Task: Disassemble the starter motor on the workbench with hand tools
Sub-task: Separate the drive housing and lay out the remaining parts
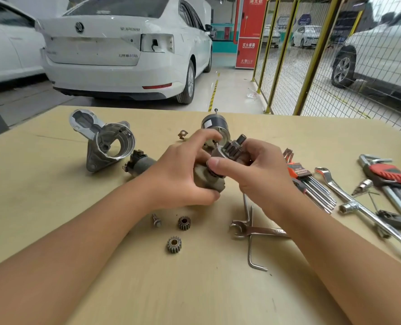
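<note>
1. Far left: housing [105, 139] lying on its side on the bench [54, 231], open mouth up and toward the camera. Just right of it, a dark brush end piece [137, 161]. Well apart from the hands; little risk unless swept by the left forearm.
2. Left hand [178, 179] closed around the lower body of the drive assembly [218, 167], held above the bench centre. Forefinger reaching up toward the pinion end. Greasy-looking metal; likely to slip if the grip loosens during a pull.
3. Below the hands: a bolt [156, 220] and two small gears [184, 223] [174, 244] loose on the bench. Round parts, free to roll if knocked by a dropped assembly or a dragging wrist.
4. Behind the hands: motor can [214, 124] upright, a small clip [182, 134] to its left. Partly hidden; contact with the assembly impossible to tell.
5. Right hand [260, 170] gripping the upper, toothed end of the assembly, thumb pressed across it. Sudden release of a seated part could fling small pieces, or pinch a finger on the teeth.
6. Right: a spanner [260, 231] and hex key [252, 249] near the right forearm, hex key sets [312, 181] and wrenches [349, 202] beyond. Easily nudged off by the elbow.
</note>
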